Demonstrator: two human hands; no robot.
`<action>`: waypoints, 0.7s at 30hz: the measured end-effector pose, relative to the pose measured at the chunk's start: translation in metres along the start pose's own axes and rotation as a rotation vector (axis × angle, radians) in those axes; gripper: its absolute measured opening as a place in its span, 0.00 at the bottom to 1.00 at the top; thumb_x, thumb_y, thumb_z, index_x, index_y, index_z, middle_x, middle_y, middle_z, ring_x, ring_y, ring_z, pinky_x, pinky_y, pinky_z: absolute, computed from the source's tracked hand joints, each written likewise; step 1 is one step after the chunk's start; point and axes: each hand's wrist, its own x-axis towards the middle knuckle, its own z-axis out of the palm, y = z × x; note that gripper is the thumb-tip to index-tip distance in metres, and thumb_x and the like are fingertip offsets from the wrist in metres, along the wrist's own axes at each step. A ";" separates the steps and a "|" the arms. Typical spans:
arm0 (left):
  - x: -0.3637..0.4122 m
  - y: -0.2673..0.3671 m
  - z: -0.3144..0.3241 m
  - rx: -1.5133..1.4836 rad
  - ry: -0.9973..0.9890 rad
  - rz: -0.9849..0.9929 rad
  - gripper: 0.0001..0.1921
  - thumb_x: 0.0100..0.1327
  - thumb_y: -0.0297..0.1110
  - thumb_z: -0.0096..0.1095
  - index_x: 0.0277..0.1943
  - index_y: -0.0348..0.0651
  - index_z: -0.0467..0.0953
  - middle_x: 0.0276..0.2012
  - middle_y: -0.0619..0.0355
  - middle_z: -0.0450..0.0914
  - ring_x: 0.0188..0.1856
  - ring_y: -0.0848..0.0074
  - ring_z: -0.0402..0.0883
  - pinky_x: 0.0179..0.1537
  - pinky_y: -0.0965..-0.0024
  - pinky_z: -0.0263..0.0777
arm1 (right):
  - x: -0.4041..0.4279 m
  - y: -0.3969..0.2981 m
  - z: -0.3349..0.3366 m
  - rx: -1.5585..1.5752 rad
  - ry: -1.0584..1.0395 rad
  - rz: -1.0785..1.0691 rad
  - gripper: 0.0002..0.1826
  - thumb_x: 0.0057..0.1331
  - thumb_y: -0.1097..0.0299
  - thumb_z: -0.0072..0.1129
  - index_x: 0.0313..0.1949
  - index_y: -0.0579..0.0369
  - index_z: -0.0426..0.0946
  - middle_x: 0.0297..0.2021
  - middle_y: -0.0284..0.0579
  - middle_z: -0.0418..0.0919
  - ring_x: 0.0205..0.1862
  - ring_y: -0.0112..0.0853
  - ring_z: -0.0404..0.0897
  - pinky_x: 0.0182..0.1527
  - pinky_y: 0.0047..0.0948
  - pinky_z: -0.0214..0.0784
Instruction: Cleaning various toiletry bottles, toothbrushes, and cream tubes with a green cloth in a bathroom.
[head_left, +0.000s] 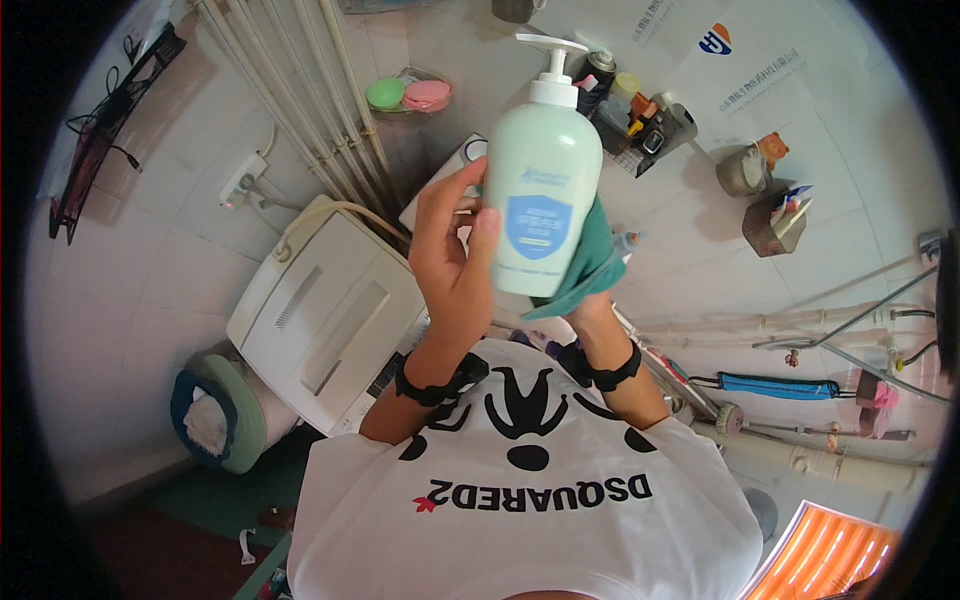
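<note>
A pale green pump bottle (541, 172) with a white pump head and a blue shield-shaped label is held up before my chest, its pump pointing away from me. My left hand (457, 255) grips its left side, thumb on the front and fingers around the edge. A dark green cloth (592, 259) lies against the right and back of the bottle, held by my right hand (591, 306), whose fingers are mostly hidden behind cloth and bottle. Both wrists wear black bands.
A white top-loading washing machine (337, 300) stands at left, beside a laundry basket (240, 412). Beyond the bottle, a wall rack (637, 150) holds toiletries. Cups (742, 171) and a soap dish (411, 94) are on the walls. Pipes run along the right wall.
</note>
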 end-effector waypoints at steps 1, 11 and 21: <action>0.001 -0.001 -0.004 0.065 -0.040 0.098 0.25 0.75 0.35 0.53 0.69 0.32 0.67 0.59 0.51 0.74 0.55 0.75 0.73 0.56 0.71 0.67 | -0.002 -0.003 -0.005 0.107 -0.017 0.029 0.33 0.77 0.59 0.51 0.74 0.62 0.54 0.65 0.48 0.71 0.64 0.36 0.74 0.68 0.36 0.66; -0.012 -0.028 0.013 -0.332 -0.210 -0.065 0.55 0.65 0.77 0.45 0.78 0.35 0.46 0.70 0.51 0.63 0.71 0.68 0.63 0.73 0.61 0.55 | 0.031 -0.036 0.015 -0.974 -0.023 -0.302 0.20 0.63 0.74 0.53 0.56 0.65 0.73 0.53 0.64 0.76 0.54 0.59 0.74 0.59 0.47 0.67; -0.013 -0.008 0.006 -0.754 -0.027 -0.304 0.43 0.76 0.69 0.25 0.81 0.47 0.40 0.78 0.54 0.55 0.76 0.62 0.57 0.77 0.59 0.49 | 0.023 -0.056 0.057 -1.381 -0.540 -0.461 0.22 0.54 0.68 0.61 0.50 0.63 0.78 0.54 0.69 0.74 0.58 0.63 0.72 0.60 0.56 0.65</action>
